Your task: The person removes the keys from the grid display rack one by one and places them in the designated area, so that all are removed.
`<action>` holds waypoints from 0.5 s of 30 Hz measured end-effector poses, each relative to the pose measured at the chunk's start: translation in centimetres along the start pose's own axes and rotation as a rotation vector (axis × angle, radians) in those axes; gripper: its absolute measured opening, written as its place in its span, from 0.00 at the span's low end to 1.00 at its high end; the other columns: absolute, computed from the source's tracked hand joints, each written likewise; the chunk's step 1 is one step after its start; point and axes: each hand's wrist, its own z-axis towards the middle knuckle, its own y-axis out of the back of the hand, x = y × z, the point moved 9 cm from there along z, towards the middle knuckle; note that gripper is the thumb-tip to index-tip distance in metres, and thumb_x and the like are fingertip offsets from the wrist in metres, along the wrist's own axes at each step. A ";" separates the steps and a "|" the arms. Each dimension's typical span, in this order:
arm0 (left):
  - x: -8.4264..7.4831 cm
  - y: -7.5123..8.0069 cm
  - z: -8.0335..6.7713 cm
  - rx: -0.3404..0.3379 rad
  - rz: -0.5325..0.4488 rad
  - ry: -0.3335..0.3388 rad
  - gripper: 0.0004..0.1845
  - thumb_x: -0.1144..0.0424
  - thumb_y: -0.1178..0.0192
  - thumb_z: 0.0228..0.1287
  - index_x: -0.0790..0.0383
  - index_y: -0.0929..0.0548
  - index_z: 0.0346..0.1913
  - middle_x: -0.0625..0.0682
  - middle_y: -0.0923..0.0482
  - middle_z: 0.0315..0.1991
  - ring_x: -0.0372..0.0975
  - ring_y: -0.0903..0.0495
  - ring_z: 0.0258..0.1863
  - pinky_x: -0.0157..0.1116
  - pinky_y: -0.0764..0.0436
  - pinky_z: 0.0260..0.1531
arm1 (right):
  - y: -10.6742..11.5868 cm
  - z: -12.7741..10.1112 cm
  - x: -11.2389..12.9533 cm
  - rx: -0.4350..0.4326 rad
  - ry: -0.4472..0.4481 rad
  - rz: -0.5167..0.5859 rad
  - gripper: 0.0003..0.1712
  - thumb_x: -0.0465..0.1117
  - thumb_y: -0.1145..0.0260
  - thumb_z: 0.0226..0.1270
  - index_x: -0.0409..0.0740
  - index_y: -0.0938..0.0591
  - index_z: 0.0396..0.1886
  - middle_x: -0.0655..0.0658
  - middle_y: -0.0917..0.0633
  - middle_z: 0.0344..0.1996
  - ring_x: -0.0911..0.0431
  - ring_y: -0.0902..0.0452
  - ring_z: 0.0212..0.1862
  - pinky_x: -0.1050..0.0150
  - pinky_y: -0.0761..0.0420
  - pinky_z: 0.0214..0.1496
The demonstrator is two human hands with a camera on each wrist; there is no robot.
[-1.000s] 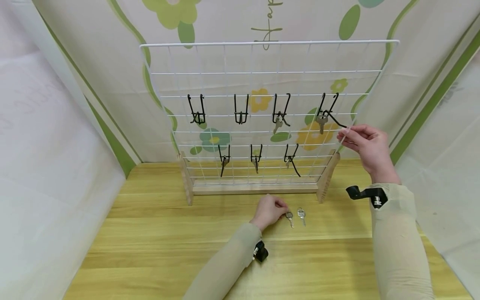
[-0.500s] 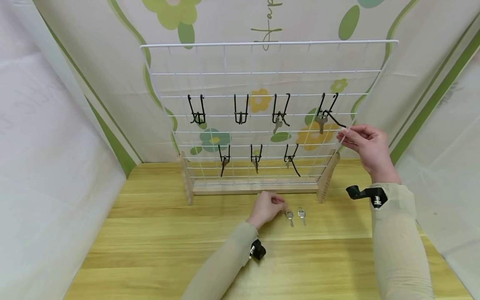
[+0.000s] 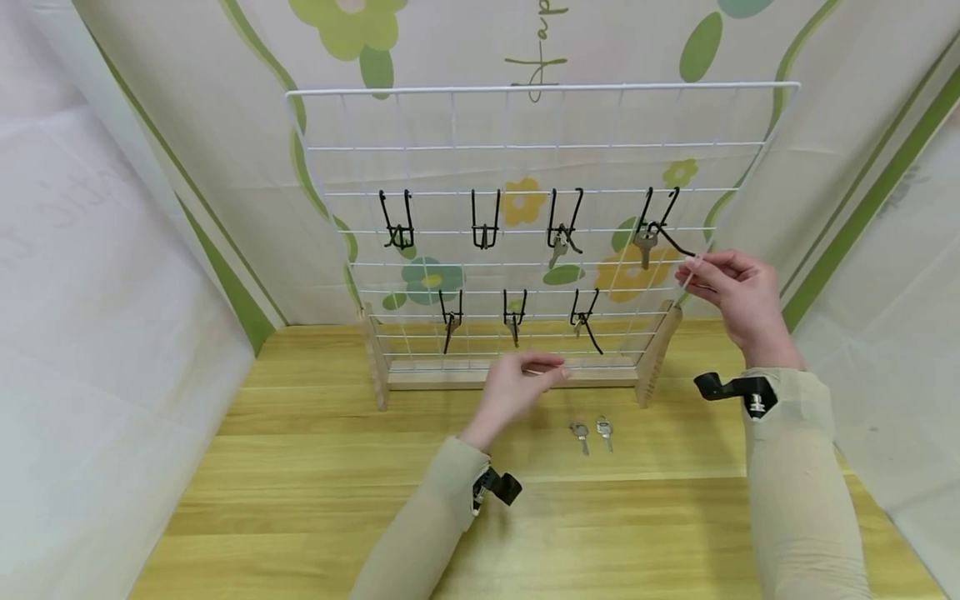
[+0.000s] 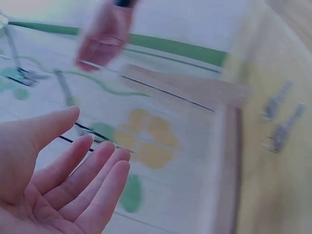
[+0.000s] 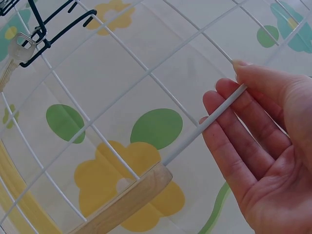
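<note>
Left hand (image 3: 517, 385) is off the desk (image 3: 300, 492), raised in front of the low wooden base (image 3: 510, 377) of the wire rack (image 3: 536, 117). Its grip is loose: the left wrist view shows fingers (image 4: 92, 180) straight and relaxed, palm empty, holding nothing. That view is motion-blurred, so finer detail can't be told.

Two small silver keys (image 3: 591, 433) lie side by side on the desk, just right of the left hand and in front of the rack base, not touched by either hand. They show blurred in the left wrist view (image 4: 280, 119).

Right hand (image 3: 735, 292) is at the rack's right edge. Grip closed on the outer white edge wire (image 5: 209, 124): thumb and fingers (image 5: 229, 122) pinch it, just above the right wooden foot (image 5: 126, 200).

Rack stands upright on the desk between two wooden feet. Black hooks (image 3: 483, 221) sit in two rows, four in the upper and three in the lower. A key (image 3: 643, 243) hangs on the top-right hook, close to the right hand; the right wrist view shows it too (image 5: 14, 56). Another key (image 3: 557, 246) hangs on the hook next to it. Lower hooks carry small items, too small to identify.

Flower-print cloth (image 3: 150, 125) surrounds the desk behind and at both sides
</note>
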 end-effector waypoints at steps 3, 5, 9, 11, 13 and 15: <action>-2.1 1.0 -0.9 0.001 -0.076 -0.029 0.12 0.56 0.28 0.65 0.55 0.10 0.47 0.41 0.13 0.38 0.36 0.15 0.37 0.36 0.15 0.39 | 0.0 0.0 0.0 -0.001 -0.001 0.000 0.08 0.30 0.31 0.69 0.28 0.15 0.43 0.38 0.11 0.39 0.50 0.11 0.40 0.61 0.14 0.45; -3.7 1.8 -1.5 -0.005 -0.127 -0.060 0.11 0.56 0.28 0.65 0.55 0.10 0.48 0.42 0.13 0.39 0.37 0.13 0.38 0.37 0.14 0.40 | 0.0 0.0 0.0 0.000 0.000 -0.002 0.09 0.30 0.30 0.68 0.27 0.16 0.43 0.37 0.11 0.39 0.50 0.11 0.40 0.61 0.14 0.45; -7.0 3.4 -2.5 -0.028 -0.211 -0.152 0.12 0.59 0.27 0.64 0.57 0.10 0.49 0.45 0.12 0.42 0.40 0.12 0.40 0.38 0.14 0.43 | 0.1 0.0 -0.1 -0.004 -0.005 -0.016 0.10 0.32 0.29 0.68 0.27 0.16 0.44 0.38 0.11 0.39 0.50 0.11 0.40 0.61 0.14 0.45; -8.5 4.2 -2.6 -0.051 -0.234 -0.206 0.14 0.60 0.27 0.64 0.60 0.11 0.50 0.47 0.12 0.43 0.40 0.12 0.41 0.38 0.14 0.45 | 0.1 0.0 -0.1 -0.006 -0.004 -0.021 0.11 0.32 0.29 0.68 0.27 0.16 0.44 0.38 0.11 0.39 0.51 0.11 0.41 0.62 0.14 0.45; -9.8 4.8 -2.5 -0.075 -0.251 -0.262 0.15 0.62 0.27 0.63 0.62 0.12 0.51 0.48 0.12 0.43 0.41 0.13 0.41 0.39 0.14 0.46 | 0.2 0.0 -0.1 -0.006 0.000 -0.026 0.11 0.32 0.29 0.68 0.27 0.16 0.44 0.38 0.10 0.39 0.51 0.11 0.40 0.62 0.14 0.45; -10.7 5.4 -2.1 -0.105 -0.254 -0.307 0.15 0.63 0.27 0.63 0.64 0.12 0.51 0.49 0.12 0.43 0.41 0.13 0.42 0.39 0.14 0.46 | 0.2 0.0 -0.1 -0.004 0.001 -0.021 0.10 0.31 0.30 0.68 0.28 0.16 0.44 0.38 0.10 0.39 0.50 0.11 0.40 0.62 0.14 0.45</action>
